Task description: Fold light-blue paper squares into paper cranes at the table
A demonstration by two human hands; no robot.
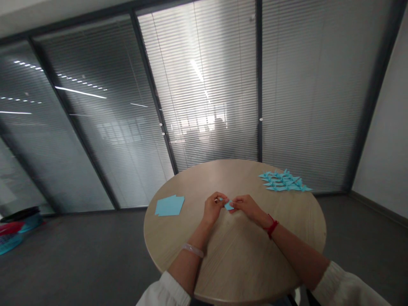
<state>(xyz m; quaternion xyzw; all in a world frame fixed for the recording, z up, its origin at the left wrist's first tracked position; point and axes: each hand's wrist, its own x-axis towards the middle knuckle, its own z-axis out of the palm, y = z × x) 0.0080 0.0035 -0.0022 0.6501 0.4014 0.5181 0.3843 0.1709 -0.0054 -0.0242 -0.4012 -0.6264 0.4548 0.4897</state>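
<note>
A small folded piece of light blue paper [228, 205] is pinched between my two hands over the middle of a round wooden table [236, 259]. My left hand [213, 208] grips its left side with closed fingers; a pale bracelet is on that wrist. My right hand [247, 207] pinches its right side; a red cord is on that wrist. A stack of flat blue paper sheets [169, 205] lies to the left of my hands. A group of several folded blue paper figures [283, 180] sits at the table's far right.
Glass walls with closed blinds [204, 93] stand behind the table. Grey floor surrounds it. Coloured baskets [15, 229] lie on the floor at the far left. A white wall [387, 140] is at the right.
</note>
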